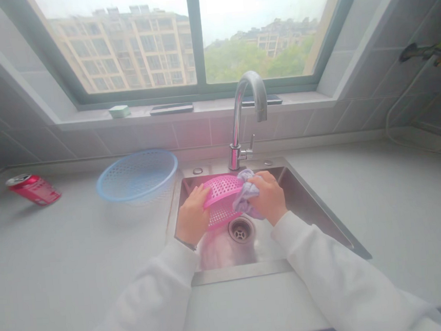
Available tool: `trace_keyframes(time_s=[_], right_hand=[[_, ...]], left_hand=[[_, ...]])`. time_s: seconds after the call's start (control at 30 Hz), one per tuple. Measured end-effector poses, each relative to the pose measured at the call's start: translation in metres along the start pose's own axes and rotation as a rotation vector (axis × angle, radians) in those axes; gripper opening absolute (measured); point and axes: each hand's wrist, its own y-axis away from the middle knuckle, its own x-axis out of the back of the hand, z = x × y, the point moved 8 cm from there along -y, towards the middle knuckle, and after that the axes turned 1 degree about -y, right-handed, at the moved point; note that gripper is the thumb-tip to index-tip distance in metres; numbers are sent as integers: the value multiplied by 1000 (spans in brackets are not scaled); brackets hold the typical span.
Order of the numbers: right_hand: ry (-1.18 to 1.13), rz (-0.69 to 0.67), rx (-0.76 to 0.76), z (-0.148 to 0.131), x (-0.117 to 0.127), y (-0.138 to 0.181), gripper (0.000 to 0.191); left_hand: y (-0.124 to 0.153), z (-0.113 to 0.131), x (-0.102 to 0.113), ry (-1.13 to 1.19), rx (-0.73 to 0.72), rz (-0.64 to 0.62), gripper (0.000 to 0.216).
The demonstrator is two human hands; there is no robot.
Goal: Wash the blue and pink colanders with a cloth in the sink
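Observation:
Over the steel sink I hold a pink perforated plastic basket tilted on its side. My left hand is closed on the basket's left edge, thumb and fingers at the rim. In my right hand a crumpled pale purple cloth is gripped and pressed against the basket's right side. The drain shows below the basket. Behind it rises a chrome faucet, and no water is seen running from its spout.
A light blue perforated basket sits on the counter left of the sink. Farther left, a red can is tilted. On the window sill lie a pale green block and a dark flat object. A pipe runs along the right wall.

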Motion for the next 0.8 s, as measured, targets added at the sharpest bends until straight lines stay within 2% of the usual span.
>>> trace_keyframes(time_s=[0.1,0.2,0.3,0.4,0.5,0.63,0.7,0.8], right_hand=[[-114,20,-81,22,-1,-6,20],[-207,30,-126,38,-2,-11,25],[-234,34,-149,43,-2,-12,26],[-120,36,-132,35,2,-9,23],[8,27,-57,12,6,-3,17],[106,-26,100,-22,6,5,31],[133,-65,119,-27,3,6,35],[116,-107,83,-16,-2,2,39]], left_hand=[[0,-10,10,126,74,70,51],[2,-23,17,206,167,140,44],[1,-26,17,208,175,139,43],[0,-16,11,54,124,72,46],[1,3,1,-120,48,-11,54],[2,14,-5,-161,-10,-53,67],[0,16,-2,-145,-59,-39,66],[-1,15,6,-135,-110,12,55]])
